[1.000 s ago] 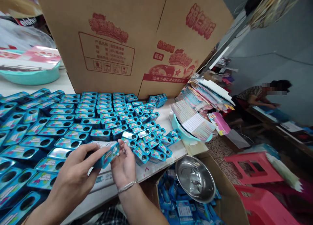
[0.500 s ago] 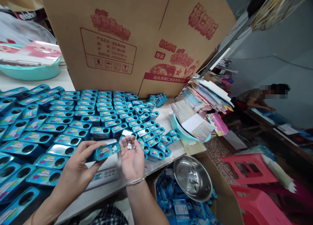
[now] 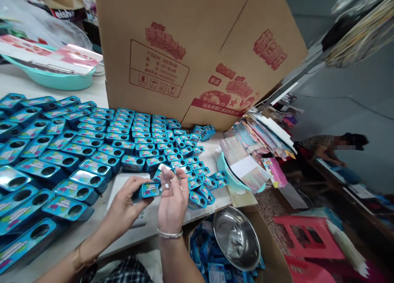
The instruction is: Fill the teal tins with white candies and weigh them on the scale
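One blue tin (image 3: 150, 189), lower centre-left, is pinched in the left hand (image 3: 131, 199); the half-curled right hand (image 3: 174, 196) cups white pellets (image 3: 167, 186).

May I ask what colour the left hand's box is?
The box is mainly blue, best seen in head view.

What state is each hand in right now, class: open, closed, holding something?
Left hand: closed around a blue Caramelo tin.
Right hand: fingers curled, holding small white pellets.

Blue rectangular boxes (image 3: 61, 204) bearing green-and-pink print contrast with a brown cardboard carton (image 3: 184, 12) lettered red and small white pellets (image 3: 167, 186).
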### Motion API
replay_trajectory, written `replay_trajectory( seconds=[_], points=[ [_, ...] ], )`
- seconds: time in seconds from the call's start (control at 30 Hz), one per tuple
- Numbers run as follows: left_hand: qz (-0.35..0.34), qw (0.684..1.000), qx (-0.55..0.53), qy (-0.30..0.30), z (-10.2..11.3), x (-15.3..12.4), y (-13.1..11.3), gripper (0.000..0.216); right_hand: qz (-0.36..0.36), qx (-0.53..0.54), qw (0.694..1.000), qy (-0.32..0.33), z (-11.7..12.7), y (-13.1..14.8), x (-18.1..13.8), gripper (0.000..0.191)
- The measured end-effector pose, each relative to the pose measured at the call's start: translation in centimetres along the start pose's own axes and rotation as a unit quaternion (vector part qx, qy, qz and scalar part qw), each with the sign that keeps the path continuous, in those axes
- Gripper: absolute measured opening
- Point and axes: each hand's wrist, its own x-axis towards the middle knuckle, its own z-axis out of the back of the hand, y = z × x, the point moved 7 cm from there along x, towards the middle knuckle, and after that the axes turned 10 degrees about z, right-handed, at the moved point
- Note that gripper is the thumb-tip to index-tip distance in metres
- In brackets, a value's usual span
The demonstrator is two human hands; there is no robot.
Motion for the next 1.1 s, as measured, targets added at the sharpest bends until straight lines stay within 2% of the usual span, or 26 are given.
replay_trajectory(
  seconds=[0.2,0.37,0.5,0.67,0.8,0.9,1.0,1.1],
  points=[
    [0.007,1.0,-0.021,0.001,0.2,-0.2,-0.1,0.031,-0.002,0.025,1.0,-0.002,-0.3,0.5,0.5,0.023],
    [0.047,0.998,-0.036,0.016,0.7,-0.3,0.4,0.04,-0.002,0.063,0.996,-0.066,0.8,1.2,2.0,0.019],
    [0.093,0.994,-0.058,0.028,2.2,0.1,1.7,0.051,0.011,0.054,0.995,-0.084,2.5,2.1,3.0,0.019],
    [0.1,0.994,-0.013,-0.043,4.9,0.8,3.9,0.05,0.027,0.025,0.994,-0.1,5.6,2.4,3.7,0.021],
    [0.103,0.994,-0.007,-0.039,5.2,1.1,6.4,0.054,0.011,0.024,0.993,-0.117,7.0,1.8,3.7,0.018],
    [0.111,0.993,0.03,-0.017,5.1,0.7,7.4,0.066,0.012,0.025,0.993,-0.112,7.3,2.1,3.6,0.019],
    [0.079,0.992,0.086,-0.039,6.0,-0.2,5.9,0.087,0.019,0.027,0.993,-0.115,7.7,2.6,3.7,0.019],
    [0.04,0.989,0.119,-0.081,7.6,-1.1,2.6,0.091,0.016,0.035,0.991,-0.128,8.2,2.8,3.9,0.018]
  ],
)
